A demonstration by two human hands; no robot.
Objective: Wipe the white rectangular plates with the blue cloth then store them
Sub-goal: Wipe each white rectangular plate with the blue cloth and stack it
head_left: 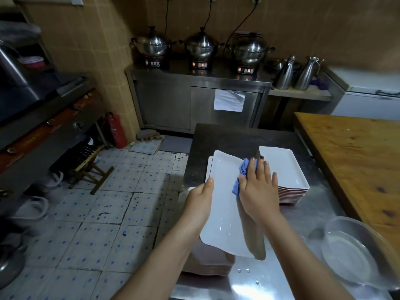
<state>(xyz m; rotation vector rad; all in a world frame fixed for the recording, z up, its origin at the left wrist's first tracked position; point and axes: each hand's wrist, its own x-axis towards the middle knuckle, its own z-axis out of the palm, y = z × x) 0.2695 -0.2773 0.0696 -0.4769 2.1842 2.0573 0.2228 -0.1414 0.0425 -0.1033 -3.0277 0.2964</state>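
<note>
A white rectangular plate (223, 202) is held above a steel table (303, 213). My left hand (200, 199) grips its left edge, thumb on the rim. My right hand (258, 187) lies flat with straight fingers on the blue cloth (243, 169), pressing it against the plate's right side. A stack of white rectangular plates (283, 172) stands on the table to the right. Under the held plate lies another stack (210, 259), with one more white edge (209, 167) showing at its far end.
A clear plastic bowl (355, 250) sits at the table's near right. A wooden table (355, 161) adjoins on the right. Behind stands a steel cabinet (194, 100) with three pots on cookers, and jugs (296, 72). A wooden stool (91, 165) and red extinguisher (115, 131) stand on the tiled floor.
</note>
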